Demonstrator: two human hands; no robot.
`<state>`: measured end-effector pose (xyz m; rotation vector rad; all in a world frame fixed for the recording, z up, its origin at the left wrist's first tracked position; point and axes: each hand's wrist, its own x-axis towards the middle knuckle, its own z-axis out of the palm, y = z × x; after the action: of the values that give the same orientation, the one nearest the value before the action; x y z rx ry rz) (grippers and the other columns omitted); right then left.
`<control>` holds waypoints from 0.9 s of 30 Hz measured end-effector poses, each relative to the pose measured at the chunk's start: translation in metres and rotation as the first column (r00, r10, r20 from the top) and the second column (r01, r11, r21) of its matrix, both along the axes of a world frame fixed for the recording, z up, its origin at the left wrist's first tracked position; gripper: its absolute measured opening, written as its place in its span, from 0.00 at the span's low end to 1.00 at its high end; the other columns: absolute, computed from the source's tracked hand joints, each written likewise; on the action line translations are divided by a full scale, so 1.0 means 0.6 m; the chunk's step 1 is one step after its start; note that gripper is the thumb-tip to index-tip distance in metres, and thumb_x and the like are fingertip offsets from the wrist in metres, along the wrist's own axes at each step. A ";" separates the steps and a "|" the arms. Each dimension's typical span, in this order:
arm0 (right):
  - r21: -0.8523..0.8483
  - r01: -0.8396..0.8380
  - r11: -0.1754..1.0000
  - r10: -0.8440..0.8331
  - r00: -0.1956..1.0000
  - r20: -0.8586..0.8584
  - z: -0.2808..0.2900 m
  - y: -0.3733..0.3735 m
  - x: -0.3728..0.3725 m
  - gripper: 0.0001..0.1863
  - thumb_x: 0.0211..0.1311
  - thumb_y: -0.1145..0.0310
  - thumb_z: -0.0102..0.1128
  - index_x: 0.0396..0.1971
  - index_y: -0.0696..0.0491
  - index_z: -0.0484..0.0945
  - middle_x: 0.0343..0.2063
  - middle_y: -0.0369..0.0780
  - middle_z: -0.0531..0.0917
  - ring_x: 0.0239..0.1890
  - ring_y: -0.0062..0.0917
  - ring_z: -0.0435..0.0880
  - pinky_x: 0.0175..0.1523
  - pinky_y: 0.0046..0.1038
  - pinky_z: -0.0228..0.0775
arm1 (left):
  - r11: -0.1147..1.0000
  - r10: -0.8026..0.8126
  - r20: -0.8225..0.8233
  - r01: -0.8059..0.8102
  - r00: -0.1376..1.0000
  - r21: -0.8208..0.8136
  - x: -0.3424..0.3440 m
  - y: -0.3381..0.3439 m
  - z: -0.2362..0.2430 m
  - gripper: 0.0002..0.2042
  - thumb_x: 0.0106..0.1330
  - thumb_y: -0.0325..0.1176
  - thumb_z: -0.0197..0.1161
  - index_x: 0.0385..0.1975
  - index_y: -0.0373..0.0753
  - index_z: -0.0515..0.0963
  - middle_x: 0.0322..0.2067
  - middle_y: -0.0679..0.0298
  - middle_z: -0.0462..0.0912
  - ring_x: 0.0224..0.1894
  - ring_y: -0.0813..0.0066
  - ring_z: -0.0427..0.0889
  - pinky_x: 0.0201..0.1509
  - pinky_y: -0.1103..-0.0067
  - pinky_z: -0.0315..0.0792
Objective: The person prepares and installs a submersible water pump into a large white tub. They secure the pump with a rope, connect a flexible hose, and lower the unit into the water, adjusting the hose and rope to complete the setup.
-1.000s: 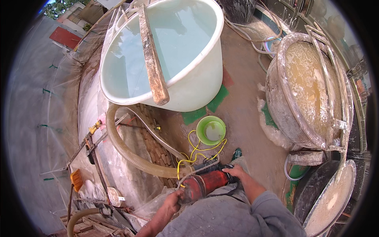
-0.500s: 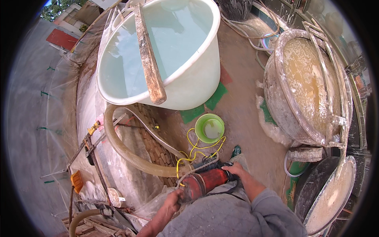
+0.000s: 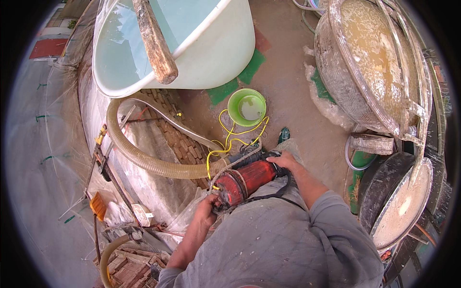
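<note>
"Where's the red cylinder (image 3: 252, 177)?"

"Six o'clock from centre, left hand (image 3: 207, 209) closed on its eight-o'clock end, right hand (image 3: 285, 161) gripping the two-o'clock end."

"How far along?"

"Ribbed hose (image 3: 185, 171) apparently attached, I'd judge; cylinder not yet set down, green bucket (image 3: 233, 114) apart at its twelve o'clock."

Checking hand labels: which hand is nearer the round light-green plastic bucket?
Right. In the picture, the right hand sits below and right of the green bucket; the left hand is farther off, below and left of it.
</note>
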<state>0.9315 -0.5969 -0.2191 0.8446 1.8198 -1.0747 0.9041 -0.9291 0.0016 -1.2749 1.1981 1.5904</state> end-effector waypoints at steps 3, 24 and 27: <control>-0.035 0.068 0.997 -0.069 0.997 -0.022 0.008 0.001 0.001 0.55 0.38 0.38 0.75 0.57 0.70 0.71 0.55 0.58 0.78 0.59 0.45 0.78 0.62 0.37 0.70 | 0.999 0.018 -0.011 -0.019 1.000 -0.027 0.006 -0.005 -0.003 0.06 0.65 0.29 0.59 0.26 0.41 0.71 0.22 0.70 0.70 0.24 0.79 0.67 0.32 0.81 0.65; 0.000 0.086 0.996 -0.086 0.996 -0.001 0.004 -0.002 -0.001 0.57 0.37 0.40 0.76 0.60 0.69 0.68 0.58 0.59 0.74 0.62 0.46 0.75 0.65 0.37 0.67 | 1.000 0.025 -0.022 -0.026 0.999 -0.017 0.008 -0.011 -0.015 0.04 0.65 0.28 0.58 0.29 0.37 0.75 0.23 0.69 0.72 0.25 0.78 0.68 0.33 0.80 0.63; -0.046 0.096 0.994 -0.096 0.995 0.004 0.015 0.002 -0.006 0.54 0.37 0.40 0.76 0.58 0.68 0.71 0.56 0.58 0.77 0.60 0.44 0.77 0.63 0.37 0.70 | 1.000 0.018 -0.036 -0.019 0.999 -0.015 0.008 -0.014 -0.020 0.04 0.65 0.28 0.58 0.29 0.36 0.76 0.23 0.69 0.73 0.26 0.78 0.68 0.33 0.81 0.63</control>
<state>0.9280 -0.5958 -0.2102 0.9134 1.7608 -1.1718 0.9090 -0.9373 -0.0106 -1.2752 1.2264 1.6266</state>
